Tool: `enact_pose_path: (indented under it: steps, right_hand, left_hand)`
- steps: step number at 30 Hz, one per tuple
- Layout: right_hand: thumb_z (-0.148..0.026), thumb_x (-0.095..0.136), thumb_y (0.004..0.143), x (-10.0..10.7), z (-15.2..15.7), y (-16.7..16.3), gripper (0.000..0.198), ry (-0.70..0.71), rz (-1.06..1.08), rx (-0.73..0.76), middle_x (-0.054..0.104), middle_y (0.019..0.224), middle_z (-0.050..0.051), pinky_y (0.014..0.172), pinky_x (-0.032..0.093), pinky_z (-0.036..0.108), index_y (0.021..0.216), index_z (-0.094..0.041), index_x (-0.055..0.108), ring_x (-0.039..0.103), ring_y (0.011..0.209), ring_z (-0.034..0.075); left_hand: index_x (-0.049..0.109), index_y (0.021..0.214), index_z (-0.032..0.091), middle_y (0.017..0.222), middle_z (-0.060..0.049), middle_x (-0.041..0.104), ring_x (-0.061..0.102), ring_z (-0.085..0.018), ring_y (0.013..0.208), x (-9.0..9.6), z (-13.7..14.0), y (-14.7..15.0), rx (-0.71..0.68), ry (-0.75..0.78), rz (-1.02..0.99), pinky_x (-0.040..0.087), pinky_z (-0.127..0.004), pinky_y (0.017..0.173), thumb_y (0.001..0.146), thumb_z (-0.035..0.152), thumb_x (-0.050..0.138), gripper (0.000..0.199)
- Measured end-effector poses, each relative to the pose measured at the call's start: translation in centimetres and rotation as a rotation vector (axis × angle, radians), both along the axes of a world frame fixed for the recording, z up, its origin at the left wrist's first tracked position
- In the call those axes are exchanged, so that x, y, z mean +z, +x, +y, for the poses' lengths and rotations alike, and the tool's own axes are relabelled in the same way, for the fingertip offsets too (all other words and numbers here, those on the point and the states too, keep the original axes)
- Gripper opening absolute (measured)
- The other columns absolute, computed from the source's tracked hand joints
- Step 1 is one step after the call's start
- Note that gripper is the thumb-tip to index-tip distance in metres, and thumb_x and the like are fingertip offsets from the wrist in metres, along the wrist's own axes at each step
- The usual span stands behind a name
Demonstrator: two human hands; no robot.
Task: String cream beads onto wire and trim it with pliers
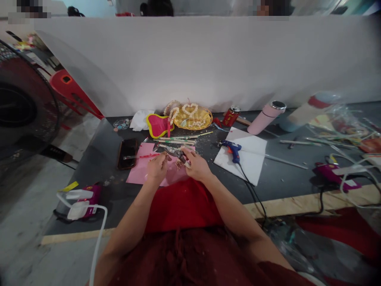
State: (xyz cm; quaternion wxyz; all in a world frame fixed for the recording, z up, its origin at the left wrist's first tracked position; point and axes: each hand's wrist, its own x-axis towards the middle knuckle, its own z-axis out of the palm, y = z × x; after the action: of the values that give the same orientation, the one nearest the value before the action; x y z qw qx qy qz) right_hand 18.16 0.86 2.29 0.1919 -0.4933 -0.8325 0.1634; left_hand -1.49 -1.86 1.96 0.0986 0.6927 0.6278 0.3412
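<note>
My right hand (198, 165) is wrapped round a pair of pliers (175, 152), whose dark metal head points left. Close by, the fingers of my left hand (158, 166) are pinched together at the head of the pliers; whatever they hold is too small to make out. Both hands are over a pink sheet (138, 172). Some small pale brown bits (179, 163) show between the hands. Just beyond them lie several thin green-and-white sticks (178, 140).
Behind the sticks are a yellow wicker basket (193, 125) with beaded pieces and a pink, yellow-edged pad (159, 125). A phone (127, 153) lies left. To the right are a blue glue gun (233, 150) on white paper (253, 169), a red can (231, 116) and a pink bottle (264, 118).
</note>
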Motion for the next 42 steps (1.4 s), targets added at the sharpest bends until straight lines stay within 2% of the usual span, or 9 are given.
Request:
enact_pose_path:
  steps: [5,7,11,16,23,30,34,42]
  right_hand:
    - [-0.027,0.051,0.079,0.3,-0.4,-0.4,0.064,-0.023,-0.045,-0.041,0.060,0.119,0.007,0.079,0.048,0.033,0.141,-0.027,0.034,0.061,0.094,0.024]
    - [-0.027,0.052,0.080,0.4,-0.4,-0.4,0.064,-0.028,-0.029,-0.044,0.059,0.121,0.008,0.080,0.048,0.033,0.141,-0.027,0.033,0.061,0.095,0.024]
    - [-0.023,0.053,0.078,0.3,-0.2,-0.2,0.067,-0.018,0.019,-0.049,0.055,0.128,0.010,0.089,0.045,0.035,0.142,-0.023,0.033,0.057,0.105,0.025]
    - [-0.021,0.052,0.078,0.2,0.1,0.2,0.071,-0.010,0.025,-0.029,0.049,0.136,0.011,0.097,0.041,0.038,0.145,-0.022,0.028,0.050,0.117,0.026]
    - [-0.023,0.053,0.079,-0.1,0.4,0.5,0.071,0.003,0.018,-0.018,0.047,0.138,0.010,0.098,0.039,0.040,0.145,-0.023,0.026,0.047,0.121,0.026]
    - [-0.024,0.051,0.081,-0.1,0.4,0.4,0.065,0.004,0.016,-0.020,0.053,0.131,0.010,0.094,0.042,0.038,0.143,-0.024,0.031,0.054,0.110,0.024]
    - [-0.023,0.050,0.083,0.2,0.2,0.1,0.059,0.003,0.021,-0.028,0.057,0.124,0.010,0.090,0.044,0.035,0.140,-0.025,0.036,0.058,0.101,0.023]
    - [-0.025,0.052,0.081,0.7,-0.4,-0.1,0.062,-0.051,0.002,-0.058,0.061,0.118,0.007,0.081,0.047,0.032,0.140,-0.028,0.034,0.061,0.092,0.021]
  left_hand:
    - [0.064,0.100,0.019,0.092,-0.004,0.074,0.068,-0.018,0.084,0.6,0.0,0.1,0.024,-0.031,0.027,0.049,-0.027,0.071,0.094,0.027,0.039,0.027]
    - [0.064,0.104,0.019,0.097,-0.006,0.073,0.068,-0.019,0.089,0.6,0.0,0.2,0.042,-0.030,0.033,0.050,-0.027,0.073,0.093,0.029,0.042,0.026]
    - [0.061,0.113,0.021,0.112,-0.007,0.069,0.066,-0.020,0.099,-0.1,0.3,0.1,0.083,0.076,0.017,0.050,-0.029,0.082,0.093,0.033,0.046,0.028]
    - [0.063,0.110,0.019,0.106,-0.007,0.071,0.067,-0.020,0.097,-1.0,0.4,-0.3,0.025,0.101,0.007,0.051,-0.033,0.084,0.094,0.026,0.039,0.030]
    - [0.058,0.119,0.020,0.101,-0.005,0.073,0.068,-0.017,0.093,-1.1,0.5,-0.3,-0.044,0.052,-0.004,0.051,-0.028,0.079,0.094,0.024,0.038,0.032]
    - [0.059,0.115,0.020,0.097,-0.004,0.073,0.068,-0.018,0.090,-0.7,0.4,-0.3,-0.029,-0.006,0.013,0.050,-0.027,0.075,0.095,0.026,0.037,0.031]
    - [0.059,0.116,0.019,0.094,-0.004,0.073,0.068,-0.017,0.086,-0.9,0.3,-0.3,-0.005,0.039,0.023,0.049,-0.027,0.074,0.094,0.026,0.036,0.032]
    - [0.061,0.115,0.018,0.099,-0.007,0.073,0.067,-0.020,0.092,-0.1,0.0,0.0,0.067,0.065,0.060,0.049,-0.029,0.078,0.093,0.030,0.042,0.031]
